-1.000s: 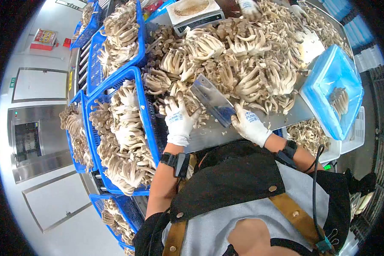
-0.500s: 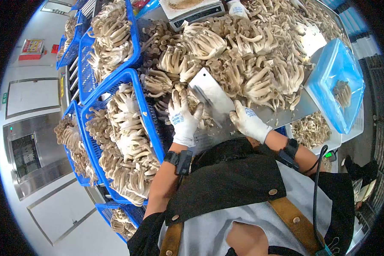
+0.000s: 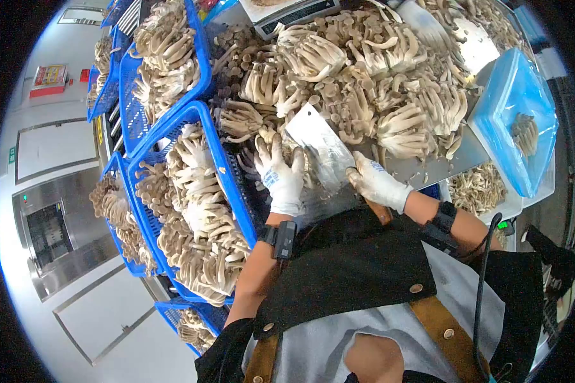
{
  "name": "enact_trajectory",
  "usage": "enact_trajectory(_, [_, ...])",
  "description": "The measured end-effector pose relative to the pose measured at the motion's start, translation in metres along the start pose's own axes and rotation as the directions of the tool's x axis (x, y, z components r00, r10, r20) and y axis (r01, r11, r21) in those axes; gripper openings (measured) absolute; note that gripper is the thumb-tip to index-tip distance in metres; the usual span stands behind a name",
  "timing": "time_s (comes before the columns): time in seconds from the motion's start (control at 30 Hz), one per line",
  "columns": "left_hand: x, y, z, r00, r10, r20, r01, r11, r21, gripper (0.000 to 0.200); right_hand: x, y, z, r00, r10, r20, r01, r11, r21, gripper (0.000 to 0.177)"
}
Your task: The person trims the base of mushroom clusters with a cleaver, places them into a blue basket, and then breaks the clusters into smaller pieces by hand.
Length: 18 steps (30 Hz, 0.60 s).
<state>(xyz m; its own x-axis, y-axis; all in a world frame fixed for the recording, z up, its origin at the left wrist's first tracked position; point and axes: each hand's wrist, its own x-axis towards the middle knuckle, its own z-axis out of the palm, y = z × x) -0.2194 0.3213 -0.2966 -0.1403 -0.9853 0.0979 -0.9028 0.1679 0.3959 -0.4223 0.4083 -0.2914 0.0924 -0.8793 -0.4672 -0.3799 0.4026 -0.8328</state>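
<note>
cleaver [image 3: 319, 150] in right hand [image 3: 377, 185] | blue crate [image 3: 228, 167] (mushrooms [image 3: 191, 191] inside)

Our right hand [image 3: 377, 185] has swung the cleaver [image 3: 319, 150] up from its lower, flatter lie a second ago. The blade now leans at the near edge of the mushroom heap [image 3: 364, 83]. A co-worker's gloved hand [image 3: 425, 25] has shifted rightward along the heap's far side.

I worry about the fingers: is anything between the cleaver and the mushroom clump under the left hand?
Nothing visible does. The cleaver, held by the right hand, stands right beside the left hand, which presses on the mushroom clump; its gloved fingers lie close to the blade.
</note>
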Motion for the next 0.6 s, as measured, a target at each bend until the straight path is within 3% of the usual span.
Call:
enact_trajectory(0.07, [-0.002,0.001,0.002,0.999,-0.041,-0.007,0.041,0.999,0.014,0.061,0.005,0.003,0.018,0.998,0.06,-0.003,-0.059,0.995,0.079,0.039])
enact_trajectory(0.17, [-0.003,-0.002,0.011,0.995,-0.077,-0.065,0.076,0.997,-0.01,0.061,0.029,-0.003,0.036,0.997,-0.062,-0.034,0.063,0.998,0.01,0.045])
enact_trajectory(0.2, [0.0,-0.011,0.015,0.991,-0.079,-0.106,0.078,0.997,-0.016,0.061,0.034,0.004,0.052,0.978,-0.125,-0.165,0.129,0.992,0.012,0.049])
enact_trajectory(0.23, [0.002,-0.007,0.008,0.99,-0.111,-0.09,0.1,0.988,-0.113,0.062,0.034,0.008,0.051,0.97,-0.167,-0.175,0.17,0.985,0.003,0.049])
enact_trajectory(0.3, [0.003,-0.001,0.006,0.991,-0.131,-0.033,0.128,0.989,-0.071,0.063,0.032,0.016,0.047,0.951,-0.249,-0.181,0.251,0.968,-0.012,0.049])
enact_trajectory(0.37, [0.006,0.002,0.003,0.982,-0.19,-0.016,0.188,0.977,-0.102,0.065,0.016,-0.001,0.02,0.995,-0.097,0.016,0.096,0.994,0.045,0.045])
enact_trajectory(0.43, [0.009,0.004,0.011,0.973,-0.224,-0.047,0.219,0.971,-0.095,0.066,0.015,0.002,0.034,0.997,-0.063,-0.034,0.067,0.986,0.15,0.042])
enact_trajectory(0.53, [0.011,0.006,0.021,0.97,-0.165,-0.177,0.155,0.986,-0.066,0.065,0.053,-0.004,0.068,0.999,-0.012,-0.053,0.013,1.0,0.019,0.041])
enact_trajectory(0.57, [0.013,0.003,0.019,0.968,-0.208,-0.142,0.193,0.975,-0.114,0.065,0.063,0.011,0.089,0.973,-0.136,-0.185,0.14,0.99,0.009,0.042])
enact_trajectory(0.6, [0.017,-0.002,0.016,0.962,-0.25,-0.111,0.231,0.959,-0.164,0.065,0.064,0.013,0.095,0.966,-0.148,-0.21,0.159,0.987,0.035,0.042])
